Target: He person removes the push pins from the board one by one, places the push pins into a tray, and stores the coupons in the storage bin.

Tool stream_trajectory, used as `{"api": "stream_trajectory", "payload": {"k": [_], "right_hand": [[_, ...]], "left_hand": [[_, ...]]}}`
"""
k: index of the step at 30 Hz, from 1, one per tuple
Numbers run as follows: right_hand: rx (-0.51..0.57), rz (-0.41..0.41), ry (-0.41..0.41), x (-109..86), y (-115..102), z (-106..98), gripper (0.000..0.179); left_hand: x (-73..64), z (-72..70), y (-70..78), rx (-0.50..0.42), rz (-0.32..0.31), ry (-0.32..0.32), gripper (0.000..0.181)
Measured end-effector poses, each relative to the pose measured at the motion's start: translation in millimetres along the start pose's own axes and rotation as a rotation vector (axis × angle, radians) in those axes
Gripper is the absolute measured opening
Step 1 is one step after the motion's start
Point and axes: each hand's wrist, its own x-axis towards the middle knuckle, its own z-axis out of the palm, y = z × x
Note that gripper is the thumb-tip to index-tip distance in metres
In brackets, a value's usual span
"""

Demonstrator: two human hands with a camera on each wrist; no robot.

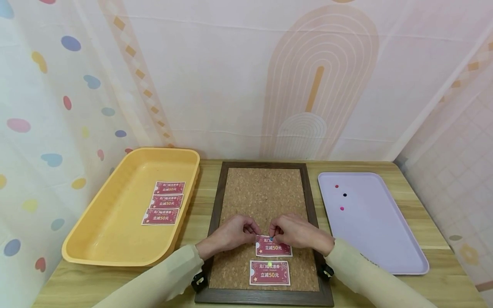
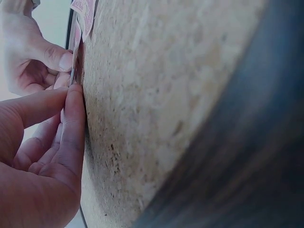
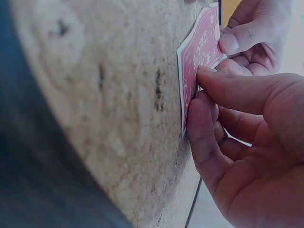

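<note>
Over the cork board (image 1: 265, 192), my left hand (image 1: 233, 233) pinches the upper left corner of a red and white coupon (image 1: 273, 249). My right hand (image 1: 296, 233) pinches a small blue push pin (image 1: 271, 239) at the coupon's top edge, its fingers covering the upper right part. In the right wrist view the same coupon (image 3: 202, 45) stands slightly tilted off the cork, with the thumb and index fingertips right at its face. Just below lies a second coupon (image 1: 269, 276), with a yellow-green push pin (image 1: 270, 264) at its top middle.
Left of the board stands a yellow tray (image 1: 115, 222) holding three coupons (image 1: 163, 203) in an overlapping column. A pale purple tray (image 1: 377, 226) lies to the right, bearing red, black and pink pins (image 1: 342, 208). The board's dark wooden frame (image 1: 265, 296) borders the cork. A patterned curtain (image 1: 215, 85) hangs behind.
</note>
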Motion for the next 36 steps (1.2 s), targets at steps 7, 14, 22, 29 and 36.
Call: {"api": "stream_trajectory", "payload": {"k": [7,14,22,29,36], "right_hand": [[0.003,0.004,-0.006,0.0,-0.6,-0.6,0.015],[0.008,-0.007,-0.017,0.7,1.4,-1.3,0.016],[0.066,-0.008,-0.074,4.5,4.3,-3.8,0.016],[0.087,0.01,-0.084,4.0,0.3,-6.5,0.016],[0.063,0.009,-0.079,4.9,0.5,-6.7,0.015]], "left_hand": [[0.3,0.4,-0.4,0.005,0.002,0.003,0.006],[0.2,0.7,0.1,0.009,-0.001,0.012,0.005],[-0.5,0.2,0.5,0.005,0.003,0.012,0.005],[-0.8,0.1,0.2,0.002,0.007,0.013,0.005],[-1.0,0.5,0.3,0.001,0.01,0.01,0.006]]}}
